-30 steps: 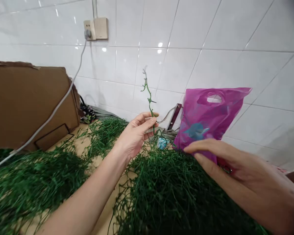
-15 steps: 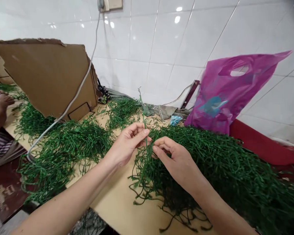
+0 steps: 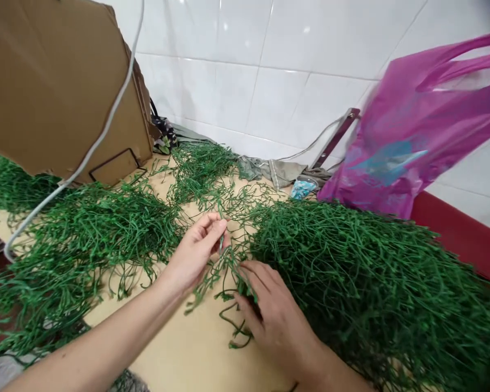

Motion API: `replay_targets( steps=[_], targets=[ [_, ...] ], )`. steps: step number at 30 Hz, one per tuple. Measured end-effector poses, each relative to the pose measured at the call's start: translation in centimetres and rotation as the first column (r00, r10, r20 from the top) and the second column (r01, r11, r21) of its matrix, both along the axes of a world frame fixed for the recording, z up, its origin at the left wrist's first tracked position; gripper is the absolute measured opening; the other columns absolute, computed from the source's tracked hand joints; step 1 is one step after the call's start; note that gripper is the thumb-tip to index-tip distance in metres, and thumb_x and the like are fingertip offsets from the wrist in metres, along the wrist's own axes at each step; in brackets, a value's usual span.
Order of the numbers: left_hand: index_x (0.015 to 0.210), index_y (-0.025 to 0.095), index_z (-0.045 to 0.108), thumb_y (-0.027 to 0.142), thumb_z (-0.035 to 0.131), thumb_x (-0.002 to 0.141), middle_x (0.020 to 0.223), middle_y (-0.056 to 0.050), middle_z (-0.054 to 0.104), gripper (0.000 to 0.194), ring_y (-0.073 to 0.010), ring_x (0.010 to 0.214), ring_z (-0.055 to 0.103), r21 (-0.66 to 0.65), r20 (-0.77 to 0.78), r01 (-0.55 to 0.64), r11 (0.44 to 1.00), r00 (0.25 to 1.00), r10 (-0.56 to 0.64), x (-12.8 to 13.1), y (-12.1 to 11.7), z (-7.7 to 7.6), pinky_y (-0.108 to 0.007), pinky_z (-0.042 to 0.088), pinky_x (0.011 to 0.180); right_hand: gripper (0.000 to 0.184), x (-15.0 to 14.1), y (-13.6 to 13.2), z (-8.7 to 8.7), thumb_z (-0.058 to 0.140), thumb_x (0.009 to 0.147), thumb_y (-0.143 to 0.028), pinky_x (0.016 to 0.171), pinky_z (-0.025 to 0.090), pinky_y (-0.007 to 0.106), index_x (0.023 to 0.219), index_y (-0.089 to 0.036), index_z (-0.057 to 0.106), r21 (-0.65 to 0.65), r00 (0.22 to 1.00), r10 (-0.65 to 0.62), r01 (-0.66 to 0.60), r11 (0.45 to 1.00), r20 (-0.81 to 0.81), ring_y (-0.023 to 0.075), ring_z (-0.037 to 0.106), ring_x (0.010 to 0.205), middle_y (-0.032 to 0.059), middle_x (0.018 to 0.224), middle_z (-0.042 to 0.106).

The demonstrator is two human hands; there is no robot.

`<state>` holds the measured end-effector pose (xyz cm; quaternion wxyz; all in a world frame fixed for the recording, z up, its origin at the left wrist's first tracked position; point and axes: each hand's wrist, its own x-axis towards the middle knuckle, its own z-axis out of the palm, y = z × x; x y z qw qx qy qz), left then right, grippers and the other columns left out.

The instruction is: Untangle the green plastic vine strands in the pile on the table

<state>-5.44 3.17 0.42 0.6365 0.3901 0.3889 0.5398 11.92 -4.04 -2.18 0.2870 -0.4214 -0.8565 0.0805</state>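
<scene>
The white tiled wall (image 3: pixel 228 81) rises behind the counter (image 3: pixel 196 348), and the big heap of green vine (image 3: pixel 363 277) fills its right side. The pink plastic bag (image 3: pixel 416 136) stands behind that heap, a smaller heap (image 3: pixel 85 245) lies to its left, and the cardboard sheet (image 3: pixel 57 92) stands further left again. Just left of the big heap, the left hand (image 3: pixel 196 256) and right hand (image 3: pixel 273 321) are close together but not touching, both on one loose vine strand (image 3: pixel 231 269). The left thumb and forefinger seem to pinch its upper part; the right fingers close on its lower part. The strand slants between them, upper left to lower right — the right hand is nearer the big heap.
</scene>
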Motion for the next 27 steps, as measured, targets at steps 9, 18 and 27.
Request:
replay_targets(
  steps=[9,18,27],
  targets=[
    [0.089,0.02,0.06,0.034,0.073,0.088,0.071,0.005,0.058,0.019,-0.0076,0.063,0.056,0.091,-0.048,-0.052,0.994,0.997,0.057,-1.2,0.7,-1.4,-0.018,0.044,0.061,0.051,1.5,0.2,-0.2,0.047,0.09,-0.009,0.111,0.046,0.042,0.138,-0.027,0.047,-0.242,0.963,-0.05,-0.017,0.97,-0.266,0.0241,0.051,0.132,0.0103,0.14,0.053],
    [0.091,0.021,0.056,0.03,0.063,0.095,0.064,0.004,0.062,0.012,-0.0099,0.059,0.058,0.223,-0.182,0.098,0.97,0.982,-0.058,-1.0,-0.3,-0.4,-0.021,0.042,0.057,0.022,0.1,0.8,2.5,0.058,0.093,-0.025,0.083,0.055,0.029,0.114,-0.028,0.062,-0.333,0.901,-0.226,0.099,0.938,-0.371,0.0183,0.065,0.096,0.0036,0.109,0.068],
    [0.095,0.017,0.06,0.034,0.06,0.096,0.08,0.002,0.058,0.016,-0.0108,0.074,0.052,0.217,-0.297,0.138,0.966,0.952,-0.069,-1.0,-0.8,-0.2,-0.024,0.041,0.072,0.013,-1.8,4.0,2.9,0.057,0.09,-0.031,0.059,0.046,0.025,0.082,-0.022,0.061,-0.572,0.846,-0.304,-0.001,0.82,-0.438,0.014,0.054,0.062,-0.0016,0.069,0.058]
  ],
)
